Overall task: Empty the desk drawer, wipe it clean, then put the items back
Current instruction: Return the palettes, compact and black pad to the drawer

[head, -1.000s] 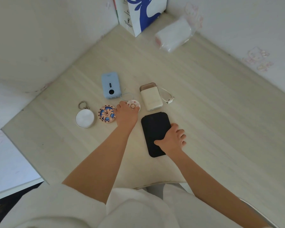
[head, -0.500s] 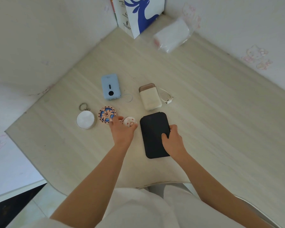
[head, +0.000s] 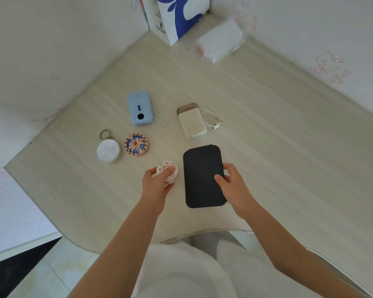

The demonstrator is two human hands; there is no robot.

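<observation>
On the pale wood desk [head: 267, 147], near its front edge, the left hand [head: 157, 183] grips a small round white case [head: 168, 172] with a pink pattern on its lid, fingers curled around it. At 3 o'clock from that case, just beside it, lies a flat black pouch [head: 200, 179]. The right hand [head: 233, 186] pinches the pouch's right edge, thumb on top, fingers underneath. At 12 o'clock from the pouch rests a cream power bank [head: 192, 122] with a short white cable [head: 212, 121]. At 10 o'clock from the pouch sits a blue power bank [head: 140, 108]. At 11 o'clock from the left hand lies a round blue-and-pink patterned disc [head: 136, 144], with a round white mirror keychain [head: 107, 149] just beside it at 9 o'clock. At the far corner stand a blue-and-white box [head: 174, 16] and a white plastic packet [head: 221, 41].
</observation>
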